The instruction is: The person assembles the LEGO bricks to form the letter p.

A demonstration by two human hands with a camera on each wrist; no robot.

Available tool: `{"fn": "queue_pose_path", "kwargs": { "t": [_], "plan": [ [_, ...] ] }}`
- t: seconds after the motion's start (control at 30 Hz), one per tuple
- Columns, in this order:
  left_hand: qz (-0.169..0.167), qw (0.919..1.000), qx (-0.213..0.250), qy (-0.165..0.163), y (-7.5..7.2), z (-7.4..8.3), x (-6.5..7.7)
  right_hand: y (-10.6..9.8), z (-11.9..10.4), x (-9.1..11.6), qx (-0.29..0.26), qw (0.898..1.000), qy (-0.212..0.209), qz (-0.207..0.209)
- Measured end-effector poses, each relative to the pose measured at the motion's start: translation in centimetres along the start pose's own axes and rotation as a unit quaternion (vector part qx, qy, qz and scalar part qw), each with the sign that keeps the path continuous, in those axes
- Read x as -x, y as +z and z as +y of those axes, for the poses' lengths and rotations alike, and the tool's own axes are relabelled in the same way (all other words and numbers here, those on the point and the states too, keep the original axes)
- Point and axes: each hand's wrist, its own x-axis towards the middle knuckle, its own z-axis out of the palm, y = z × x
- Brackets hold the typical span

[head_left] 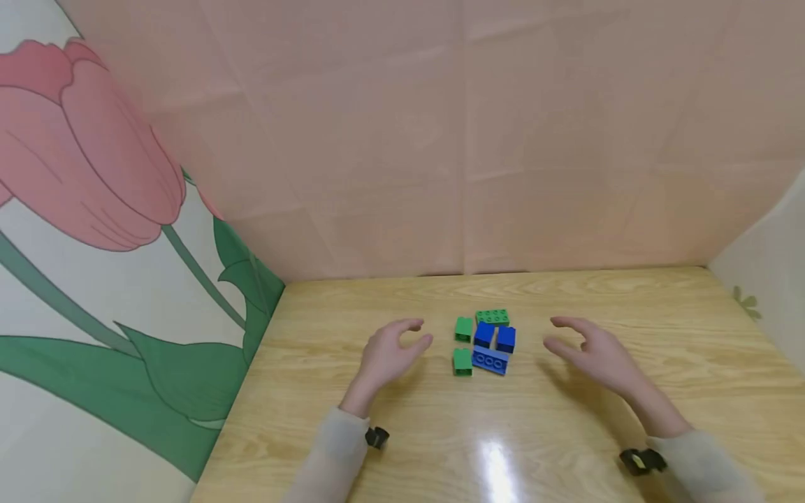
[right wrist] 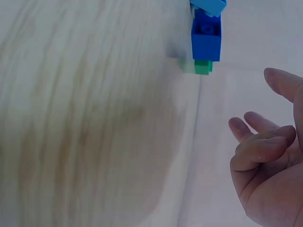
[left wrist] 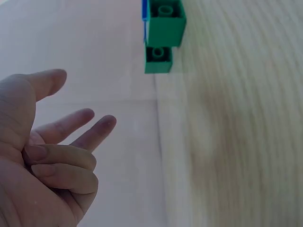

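Note:
Several toy building bricks lie grouped on the wooden table. A long green brick [head_left: 492,317] is at the back of the group, with two small blue bricks [head_left: 483,334] in front of it. Nearest the front, a longer blue brick [head_left: 490,360] lies on its side, its hollow underside showing. Along the left are two small green bricks [head_left: 462,362], one behind the other. My left hand [head_left: 391,354] hovers left of the group, thumb and index finger apart, holding nothing. To the right of the bricks, my right hand [head_left: 591,354] is also raised above the table, with nothing in its fingers.
The wooden table [head_left: 390,461] ends at a pink cloth [head_left: 402,140] hung behind it. A tulip-patterned cloth [head_left: 126,293] borders the left side, and a pale cloth [head_left: 770,279] the right. Each wrist wears a dark strapped device [head_left: 377,438].

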Motion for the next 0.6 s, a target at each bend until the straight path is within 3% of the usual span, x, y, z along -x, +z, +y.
{"fn": "queue_pose_path", "kwargs": {
  "t": [0.6],
  "plan": [
    [-0.06, 0.9978, -0.025, 0.013, 3.7, -0.1, -0.7, 3.1, -0.2, -2.3, -0.021, 0.999, 0.02, -0.027]
  ]
}}
